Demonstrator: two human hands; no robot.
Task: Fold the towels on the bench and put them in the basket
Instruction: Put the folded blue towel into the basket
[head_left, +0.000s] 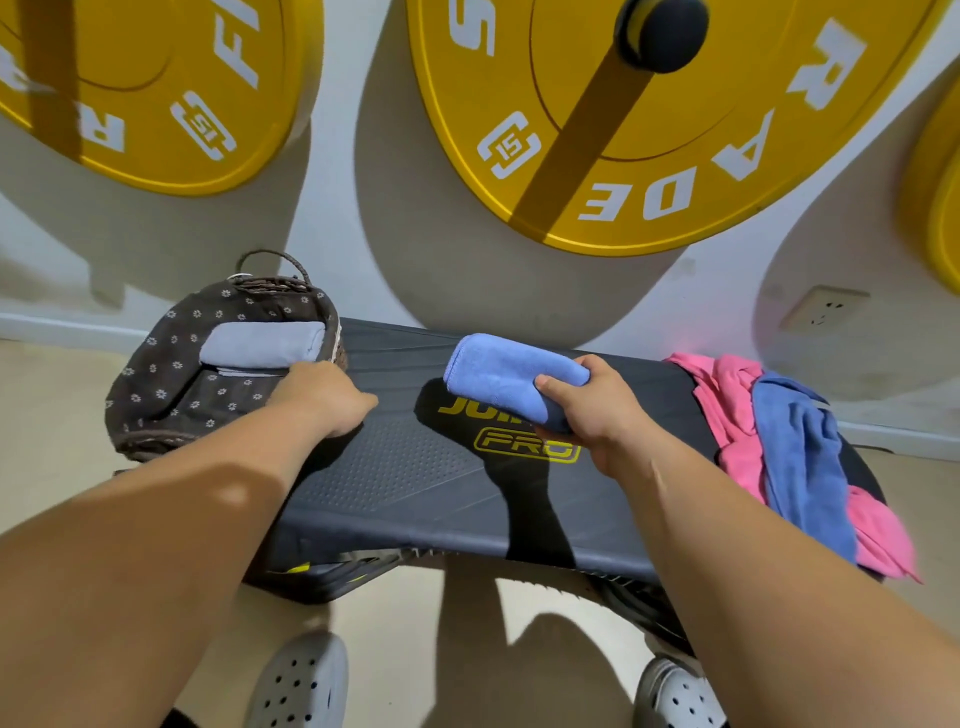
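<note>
A folded blue towel (498, 379) is held just above the dark bench (415, 478), with my right hand (597, 410) shut on its right end. My left hand (322, 395) rests knuckles-up on the bench's left end, touching the rim of the brown lined basket (171, 384); whether it grips the rim is unclear. A folded grey towel (260, 343) lies inside the basket. At the bench's right end, an unfolded pink towel (727, 405) and an unfolded blue towel (800, 457) lie in a heap, draping over the edge.
The basket stands at the bench's left end, tipped toward me. Big yellow weight plates (623, 130) hang on the white wall behind. A wall socket (826, 306) sits low on the right. My feet in grey perforated clogs (301, 680) stand on the beige floor.
</note>
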